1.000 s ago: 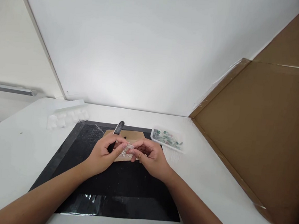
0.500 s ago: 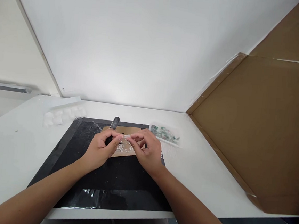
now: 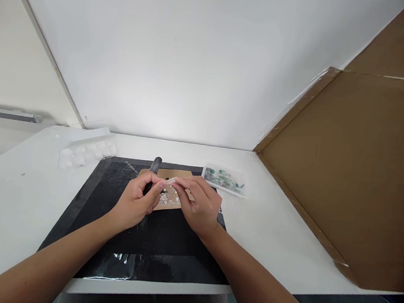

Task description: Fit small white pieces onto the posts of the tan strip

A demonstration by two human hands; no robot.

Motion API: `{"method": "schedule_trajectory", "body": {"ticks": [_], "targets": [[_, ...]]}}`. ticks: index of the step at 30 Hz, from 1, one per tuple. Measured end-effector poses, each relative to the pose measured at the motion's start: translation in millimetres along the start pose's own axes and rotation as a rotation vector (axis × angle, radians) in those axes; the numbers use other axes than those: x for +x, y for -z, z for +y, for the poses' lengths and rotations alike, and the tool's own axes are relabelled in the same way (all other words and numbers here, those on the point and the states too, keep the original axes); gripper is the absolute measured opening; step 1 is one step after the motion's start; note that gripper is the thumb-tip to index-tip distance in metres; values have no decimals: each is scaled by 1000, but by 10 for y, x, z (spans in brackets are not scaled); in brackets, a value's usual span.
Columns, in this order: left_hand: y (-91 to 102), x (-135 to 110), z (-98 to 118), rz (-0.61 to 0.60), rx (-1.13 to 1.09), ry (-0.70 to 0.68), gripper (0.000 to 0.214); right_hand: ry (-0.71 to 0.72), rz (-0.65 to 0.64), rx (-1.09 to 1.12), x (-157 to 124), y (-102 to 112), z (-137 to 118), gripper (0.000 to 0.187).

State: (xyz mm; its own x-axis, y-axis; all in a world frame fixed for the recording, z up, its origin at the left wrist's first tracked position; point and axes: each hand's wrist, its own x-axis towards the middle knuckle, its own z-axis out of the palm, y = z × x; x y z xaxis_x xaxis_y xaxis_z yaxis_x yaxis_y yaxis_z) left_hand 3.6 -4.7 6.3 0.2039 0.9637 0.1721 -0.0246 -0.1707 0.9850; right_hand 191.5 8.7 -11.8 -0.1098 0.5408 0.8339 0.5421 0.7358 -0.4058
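Observation:
Between my two hands is a small, thin white strip [image 3: 171, 180], pinched at its left end by my left hand [image 3: 140, 196] and at its right end by my right hand [image 3: 199, 204]. Its exact kind is too small to make out. Below the fingers, a brown cardboard piece [image 3: 182, 174] bears several small white bits [image 3: 165, 198]. A black-handled tool [image 3: 156, 164] lies beside my left hand, partly hidden behind it. Everything here rests over a black mat [image 3: 116, 238].
A clear tray [image 3: 225, 179] with green and whitish pieces stands right of the mat. At the back left lies a white compartment box [image 3: 87, 154] with its lid raised. A large cardboard sheet [image 3: 355, 174] borders the right of the white table [image 3: 13, 210].
Both hands stay together over the cardboard piece. My right hand has turned slightly and shifted a little to the right, and the white strip is now tilted up at its right end.

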Motion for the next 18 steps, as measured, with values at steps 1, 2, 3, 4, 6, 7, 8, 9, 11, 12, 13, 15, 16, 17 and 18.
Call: {"method": "schedule_trajectory", "body": {"ticks": [1,2,3,4,6,7,8,9,11,12,13,15,16,17,18], "targets": [[0,3,-6,1,1,-3,36,10,5,-19,-4,-6,-1,14],[2,5,-13,0,3,-7,36,15,10,-34,-9,-11,0,14],[4,6,-20,-2,4,-11,35,16,13,-43,-14,-16,4,13],[7,6,-28,-6,4,-15,35,14,11,-42,-18,-21,10,12],[14,1,-42,-19,6,-26,34,16,-13,-8,-21,-25,30,11],[17,-3,-48,-26,7,-33,33,18,-32,21,-19,-25,42,10],[19,-8,-52,-35,10,-41,33,19,-53,51,-15,-24,54,9],[22,-14,-55,-45,15,-49,32,17,-70,78,-11,-23,64,9],[26,-23,-54,-65,30,-67,31,2,-80,126,-3,-22,74,9],[27,-27,-50,-74,40,-75,31,-6,-75,145,-1,-23,74,9],[29,-29,-46,-81,50,-82,30,-9,-66,162,0,-24,70,10],[32,-29,-37,-92,65,-93,30,0,-45,182,-2,-29,54,11],[33,-27,-34,-98,70,-96,30,9,-35,186,-5,-32,45,12],[34,-25,-33,-102,74,-98,30,15,-25,186,-9,-36,35,14],[35,-24,-33,-105,77,-99,31,19,-17,185,-13,-40,26,15]]}}
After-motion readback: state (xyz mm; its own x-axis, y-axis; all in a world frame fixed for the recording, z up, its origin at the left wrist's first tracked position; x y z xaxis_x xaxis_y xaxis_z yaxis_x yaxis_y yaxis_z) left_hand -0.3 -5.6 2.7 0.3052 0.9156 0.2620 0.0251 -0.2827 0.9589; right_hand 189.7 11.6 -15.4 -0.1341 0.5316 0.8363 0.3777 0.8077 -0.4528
